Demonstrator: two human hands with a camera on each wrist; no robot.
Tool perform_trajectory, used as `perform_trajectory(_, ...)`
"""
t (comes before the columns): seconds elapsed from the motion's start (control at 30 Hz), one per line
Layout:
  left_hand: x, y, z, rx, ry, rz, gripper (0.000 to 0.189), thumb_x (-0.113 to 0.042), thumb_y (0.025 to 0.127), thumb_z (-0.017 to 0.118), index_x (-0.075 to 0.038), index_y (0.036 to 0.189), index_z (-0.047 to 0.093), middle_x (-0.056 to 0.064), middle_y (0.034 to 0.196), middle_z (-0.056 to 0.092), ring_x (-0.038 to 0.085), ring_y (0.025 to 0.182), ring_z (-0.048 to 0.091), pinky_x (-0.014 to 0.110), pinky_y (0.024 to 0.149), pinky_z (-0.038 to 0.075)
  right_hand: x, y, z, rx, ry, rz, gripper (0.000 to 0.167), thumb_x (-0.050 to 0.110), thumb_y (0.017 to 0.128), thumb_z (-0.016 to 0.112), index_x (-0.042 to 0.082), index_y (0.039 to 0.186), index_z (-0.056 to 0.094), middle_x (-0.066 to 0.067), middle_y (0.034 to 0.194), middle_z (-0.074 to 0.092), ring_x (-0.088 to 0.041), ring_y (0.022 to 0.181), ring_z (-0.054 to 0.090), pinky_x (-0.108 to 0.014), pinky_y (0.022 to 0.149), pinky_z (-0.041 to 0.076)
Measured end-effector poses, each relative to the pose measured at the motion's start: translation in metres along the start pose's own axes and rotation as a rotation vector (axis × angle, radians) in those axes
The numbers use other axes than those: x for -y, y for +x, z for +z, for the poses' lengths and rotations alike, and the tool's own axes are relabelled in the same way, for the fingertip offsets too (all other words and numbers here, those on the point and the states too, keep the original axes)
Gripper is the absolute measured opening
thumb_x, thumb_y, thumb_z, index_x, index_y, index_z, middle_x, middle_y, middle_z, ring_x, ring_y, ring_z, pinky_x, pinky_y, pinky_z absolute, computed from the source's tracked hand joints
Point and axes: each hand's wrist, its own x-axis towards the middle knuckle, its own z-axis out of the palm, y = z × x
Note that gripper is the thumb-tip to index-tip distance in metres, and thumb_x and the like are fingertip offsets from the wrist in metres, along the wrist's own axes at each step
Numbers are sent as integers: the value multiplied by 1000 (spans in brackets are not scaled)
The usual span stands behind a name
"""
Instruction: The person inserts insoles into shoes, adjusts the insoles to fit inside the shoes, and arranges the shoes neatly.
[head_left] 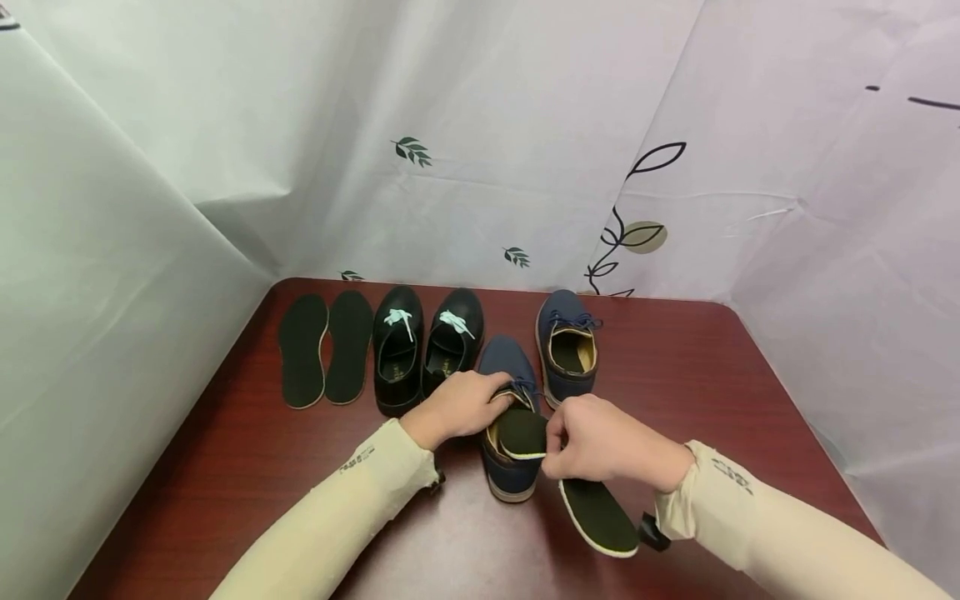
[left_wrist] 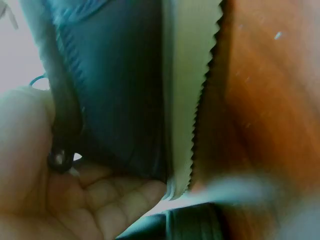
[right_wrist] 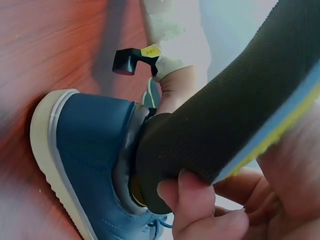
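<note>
A navy blue lace-up shoe (head_left: 507, 360) lies toe-away near the middle of the table. My left hand (head_left: 463, 404) grips its left side by the opening, thumb on top; in the left wrist view its fingers (left_wrist: 127, 202) bend along the shoe's side (left_wrist: 120, 100). With my right hand (head_left: 600, 437) I pinch a dark insole (head_left: 600, 517) with a pale edge. One end of the insole lies in the shoe's opening, and the other sticks out past my hand toward the lower right. In the right wrist view, thumb and fingers hold the insole (right_wrist: 215, 110) at its edge.
The other navy shoe (head_left: 564, 387) stands behind to the right, with a dark lining visible inside. Two black shoes with pale laces, one left (head_left: 397, 387) and one right (head_left: 453, 312), stand left of the gripped shoe. Beyond them lie two dark insoles (head_left: 303, 350). White patterned cloth (head_left: 480, 192) encloses the table.
</note>
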Motion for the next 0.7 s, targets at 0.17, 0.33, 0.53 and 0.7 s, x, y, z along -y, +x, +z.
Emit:
perform_trajectory(0.17, -4, 0, -1, 21, 13, -35, 32, -39, 105, 46, -21, 127, 62, -2, 84, 70, 16, 77, 68, 34, 69, 52, 0, 14, 2, 39, 69, 41, 29, 17, 75, 66, 25, 49, 55, 18, 46, 42, -3, 44, 39, -23, 48, 36)
perform_trajectory(0.33, -7, 0, 2, -24, 64, -22, 23, -34, 104, 48, -20, 114, 63, -3, 68, 61, 19, 67, 65, 36, 62, 50, -2, 27, 10, 27, 99, 85, 27, 22, 78, 69, 24, 53, 60, 15, 49, 48, -6, 46, 44, -25, 50, 39)
perform_trajectory(0.53, -10, 0, 7, -66, 133, -7, 23, -31, 104, 50, -17, 115, 64, 1, 76, 66, 22, 72, 68, 39, 64, 53, -1, 35, 23, -48, 36, 111, 32, 26, 79, 68, 24, 52, 51, 13, 47, 39, -7, 44, 38, -25, 49, 34)
perform_trajectory(0.7, -12, -1, 7, -63, 157, -9, 23, -32, 105, 49, -16, 114, 63, 4, 89, 71, 23, 80, 70, 41, 69, 55, 6, 27, 31, -108, -235, 123, 35, 52, 81, 69, 26, 66, 52, 12, 57, 44, -7, 50, 42, -27, 47, 35)
